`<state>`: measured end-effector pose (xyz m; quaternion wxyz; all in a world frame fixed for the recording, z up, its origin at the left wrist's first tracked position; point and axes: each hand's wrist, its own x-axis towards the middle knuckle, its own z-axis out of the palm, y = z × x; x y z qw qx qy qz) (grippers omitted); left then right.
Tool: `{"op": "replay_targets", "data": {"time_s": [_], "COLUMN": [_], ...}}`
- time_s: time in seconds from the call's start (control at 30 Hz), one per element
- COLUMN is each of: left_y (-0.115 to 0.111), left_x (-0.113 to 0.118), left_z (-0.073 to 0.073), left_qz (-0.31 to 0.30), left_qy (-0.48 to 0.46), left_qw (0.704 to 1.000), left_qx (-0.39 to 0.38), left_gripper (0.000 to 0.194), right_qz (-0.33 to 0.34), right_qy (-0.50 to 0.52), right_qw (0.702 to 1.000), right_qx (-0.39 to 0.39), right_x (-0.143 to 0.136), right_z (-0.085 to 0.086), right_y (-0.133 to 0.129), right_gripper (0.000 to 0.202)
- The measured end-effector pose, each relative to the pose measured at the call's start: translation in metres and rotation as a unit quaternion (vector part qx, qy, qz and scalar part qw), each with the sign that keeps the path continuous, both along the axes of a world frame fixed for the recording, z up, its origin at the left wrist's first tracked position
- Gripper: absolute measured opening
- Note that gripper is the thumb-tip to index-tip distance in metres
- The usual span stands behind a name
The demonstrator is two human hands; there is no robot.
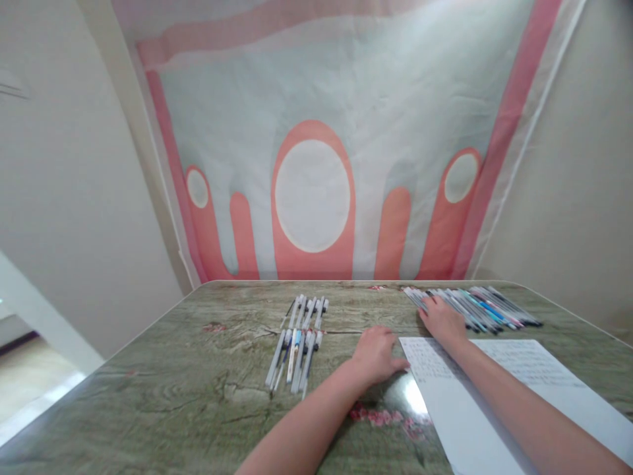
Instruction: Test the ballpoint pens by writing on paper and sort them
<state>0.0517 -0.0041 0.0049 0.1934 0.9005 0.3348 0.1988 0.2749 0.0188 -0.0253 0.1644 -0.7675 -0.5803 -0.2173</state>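
My right hand (444, 322) reaches over the left end of a long row of pens (487, 310) at the back right of the table. Its fingers are closed on a grey pen (414, 297) there; the palm hides part of it. My left hand (376, 356) rests on the tabletop, left of a written sheet of paper (430, 396). Its thumb is stretched out towards the paper's edge, and nothing shows in it. Left of that hand lie two groups of pens, a rear group (307, 311) and a front group (294, 359), side by side.
The table (198, 382) has a wood-grain top with printed pink flowers. The sheet lies under my right forearm. A pink and white curtain (311, 198) hangs behind the far edge, with pale walls on both sides.
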Motion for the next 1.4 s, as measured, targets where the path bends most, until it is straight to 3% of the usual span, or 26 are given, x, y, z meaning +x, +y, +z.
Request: {"op": "replay_targets", "data": {"time_s": [0.1,0.2,0.3,0.4,0.53,0.7,0.9,1.2,1.3,1.4], "left_y": [0.023,0.046,0.061,0.068,0.072,0.07,0.064,0.045,0.038,0.033], "left_x": [-0.019,-0.043,-0.065,-0.081,-0.087,-0.081,-0.068,-0.035,-0.027,-0.021], "left_z": [0.015,0.029,0.034,0.03,0.022,0.025,0.026,0.015,0.009,0.003], "left_qz": [0.128,0.255,0.332,0.361,0.364,0.352,0.296,0.199,0.176,0.161], "left_qy": [0.1,0.186,0.217,0.204,0.189,0.161,0.158,0.167,0.143,0.118], "left_qw": [0.985,0.947,0.917,0.909,0.911,0.922,0.942,0.966,0.974,0.98], "left_qx": [0.055,0.062,0.052,0.047,0.045,-0.009,-0.014,0.008,0.022,0.026], "left_gripper": [0.025,0.026,0.031,0.032,0.03,0.028,0.029,0.026,0.026,0.025], "right_qz": [0.008,0.012,0.022,0.036,0.049,0.055,0.071,0.111,0.154,0.259], "right_qy": [-0.009,-0.018,-0.023,-0.021,-0.014,-0.01,-0.003,0.024,0.053,0.087], "right_qw": [1.0,1.0,0.999,0.999,0.998,0.998,0.997,0.993,0.986,0.962], "right_qx": [-0.006,-0.003,0.013,0.023,0.026,0.019,0.011,0.016,0.021,0.014], "right_x": [-0.005,-0.009,-0.01,-0.01,-0.01,-0.009,-0.01,-0.012,-0.015,-0.026], "right_z": [0.002,0.002,0.0,-0.002,-0.004,-0.006,-0.006,-0.002,0.002,0.01], "right_y": [-0.002,-0.003,-0.003,-0.001,-0.001,0.001,0.001,0.0,-0.001,-0.004], "right_gripper": [0.026,0.027,0.027,0.026,0.026,0.027,0.027,0.026,0.025,0.021]}}
